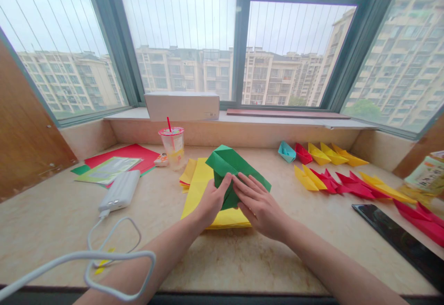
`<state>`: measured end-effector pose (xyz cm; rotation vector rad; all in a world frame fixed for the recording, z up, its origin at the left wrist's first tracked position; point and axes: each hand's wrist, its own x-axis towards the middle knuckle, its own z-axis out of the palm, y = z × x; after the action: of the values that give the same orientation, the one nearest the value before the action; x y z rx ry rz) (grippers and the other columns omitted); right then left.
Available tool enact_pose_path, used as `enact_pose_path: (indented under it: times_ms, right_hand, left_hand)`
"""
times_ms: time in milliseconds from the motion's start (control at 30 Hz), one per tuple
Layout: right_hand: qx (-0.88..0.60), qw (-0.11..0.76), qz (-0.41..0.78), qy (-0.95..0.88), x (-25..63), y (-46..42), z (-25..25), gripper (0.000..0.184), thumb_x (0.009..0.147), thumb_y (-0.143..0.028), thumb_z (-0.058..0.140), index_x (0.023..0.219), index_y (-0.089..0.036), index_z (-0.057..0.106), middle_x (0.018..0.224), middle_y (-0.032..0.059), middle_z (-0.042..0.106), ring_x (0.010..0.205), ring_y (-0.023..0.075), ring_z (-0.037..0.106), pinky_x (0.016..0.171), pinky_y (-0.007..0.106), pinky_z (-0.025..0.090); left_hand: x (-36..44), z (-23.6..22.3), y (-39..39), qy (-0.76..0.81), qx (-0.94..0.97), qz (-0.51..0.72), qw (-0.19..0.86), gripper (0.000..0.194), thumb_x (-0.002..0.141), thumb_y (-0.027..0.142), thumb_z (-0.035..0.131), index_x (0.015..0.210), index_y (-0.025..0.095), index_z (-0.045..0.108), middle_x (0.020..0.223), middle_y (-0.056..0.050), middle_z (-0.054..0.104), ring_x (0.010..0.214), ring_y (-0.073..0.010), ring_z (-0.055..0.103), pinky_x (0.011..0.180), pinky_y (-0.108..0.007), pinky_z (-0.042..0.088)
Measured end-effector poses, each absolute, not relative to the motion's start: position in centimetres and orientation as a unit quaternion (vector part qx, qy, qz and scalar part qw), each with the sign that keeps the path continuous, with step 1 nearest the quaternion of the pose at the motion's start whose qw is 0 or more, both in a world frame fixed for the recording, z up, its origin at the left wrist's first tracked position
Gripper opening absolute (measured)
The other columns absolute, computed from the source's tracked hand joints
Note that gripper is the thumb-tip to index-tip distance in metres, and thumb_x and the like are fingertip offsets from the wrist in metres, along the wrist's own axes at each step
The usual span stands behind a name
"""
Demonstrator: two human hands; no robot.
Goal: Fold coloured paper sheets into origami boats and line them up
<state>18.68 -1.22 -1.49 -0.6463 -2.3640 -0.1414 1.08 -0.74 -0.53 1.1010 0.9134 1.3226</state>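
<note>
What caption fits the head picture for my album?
Left hand and right hand on folded green paper, over yellow sheets, paper boats nearby.

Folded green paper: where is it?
The folded green paper is central in the head view, in the left hand, under the right hand, over yellow paper.

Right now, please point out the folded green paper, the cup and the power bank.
Folded green paper (237,161), head view: its upper part.
Cup (173,145), head view: its side.
Power bank (120,189), head view: top face.
</note>
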Motion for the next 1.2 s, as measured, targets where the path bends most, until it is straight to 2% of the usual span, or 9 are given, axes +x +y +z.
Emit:
enact_pose_path:
  times_ms: [133,300,467,600,767,900,1000,1100,1200]
  right_hand:
    - [-0.254,0.401,0.064,-0.878,18.6,-0.7,-1.9,0.052,0.099,-0.021,0.042,0.150,-0.026,0.035,0.154,0.0070,0.039,0.145,0.0242,0.031,0.115,0.052,0.035]
    - [-0.295,0.488,0.138,-0.810,18.8,-0.2,-2.4,0.058,0.095,-0.021,0.051,0.151,-0.025,0.034,0.153,0.0100,0.042,0.140,0.0255,0.041,0.114,0.047,0.039]
    - [-0.275,0.477,0.196,-0.811,18.8,-0.6,-2.2,0.057,0.093,-0.025,0.057,0.147,-0.026,0.041,0.144,0.0097,0.053,0.132,0.0281,0.051,0.110,0.049,0.042]
    - [-0.290,0.465,0.209,-0.810,18.6,-1.0,-2.2,0.062,0.093,-0.027,0.057,0.151,-0.027,0.033,0.152,0.0108,0.043,0.140,0.0286,0.039,0.114,0.053,0.036]
    - [-0.324,0.477,0.171,-0.799,18.8,-1.0,-2.4,0.068,0.093,-0.027,0.057,0.153,-0.028,0.027,0.161,0.0103,0.024,0.147,0.0288,0.026,0.115,0.053,0.032]
    - [-0.319,0.450,0.188,-0.813,18.8,-1.1,-2.7,0.070,0.093,-0.027,0.057,0.154,-0.027,0.023,0.154,0.0122,0.038,0.141,0.0289,0.038,0.112,0.052,0.038]
    - [-0.312,0.441,0.204,-0.816,18.8,-1.2,-2.9,0.070,0.093,-0.028,0.058,0.154,-0.027,0.023,0.146,0.0124,0.050,0.132,0.0292,0.050,0.106,0.050,0.045]
    - [-0.299,0.459,0.191,-0.815,18.9,-1.1,-2.8,0.064,0.094,-0.031,0.057,0.151,-0.026,0.030,0.147,0.0120,0.048,0.136,0.0290,0.046,0.110,0.050,0.041]
    - [-0.299,0.481,0.180,-0.804,19.3,-0.7,-2.3,0.057,0.094,-0.035,0.055,0.148,-0.025,0.037,0.148,0.0125,0.048,0.138,0.0284,0.043,0.112,0.049,0.038]
  left_hand:
    - [0.6,-0.1,-0.5,0.402,0.521,0.562,0.501,0.045,0.081,0.053,0.066,0.101,0.012,0.070,0.100,-0.010,0.074,0.094,-0.0242,0.067,0.086,-0.033,0.053]
    - [0.2,0.0,-0.9,0.405,0.632,0.483,0.450,0.046,0.081,0.057,0.063,0.078,0.012,0.070,0.067,-0.003,0.066,0.063,-0.0168,0.059,0.059,-0.026,0.048]
    - [0.1,0.0,-1.1,0.402,0.689,0.482,0.362,0.044,0.080,0.051,0.064,0.059,0.013,0.064,0.056,0.000,0.055,0.054,-0.0128,0.049,0.054,-0.024,0.041]
    - [0.0,0.3,-1.2,0.397,0.688,0.512,0.327,0.033,0.079,0.045,0.068,0.071,0.013,0.068,0.064,-0.001,0.060,0.059,-0.0138,0.051,0.059,-0.025,0.044]
    - [0.0,0.7,-1.5,0.359,0.689,0.505,0.375,0.035,0.082,0.047,0.066,0.088,0.013,0.070,0.076,-0.003,0.065,0.068,-0.0162,0.056,0.067,-0.026,0.047]
    - [-0.5,0.4,-1.2,0.343,0.724,0.456,0.387,0.039,0.085,0.050,0.061,0.073,0.013,0.067,0.064,-0.001,0.059,0.059,-0.0133,0.050,0.057,-0.023,0.042]
    - [-1.0,0.1,-0.9,0.347,0.748,0.460,0.329,0.038,0.084,0.048,0.062,0.068,0.014,0.068,0.060,-0.001,0.058,0.058,-0.0135,0.050,0.059,-0.024,0.044]
    - [-1.3,0.2,-0.9,0.355,0.750,0.485,0.276,0.035,0.082,0.048,0.064,0.073,0.015,0.072,0.066,-0.003,0.064,0.064,-0.0168,0.056,0.066,-0.027,0.048]
    - [-1.5,0.5,-0.9,0.359,0.740,0.489,0.290,0.032,0.081,0.046,0.066,0.082,0.015,0.074,0.071,-0.004,0.067,0.066,-0.0173,0.057,0.065,-0.027,0.048]
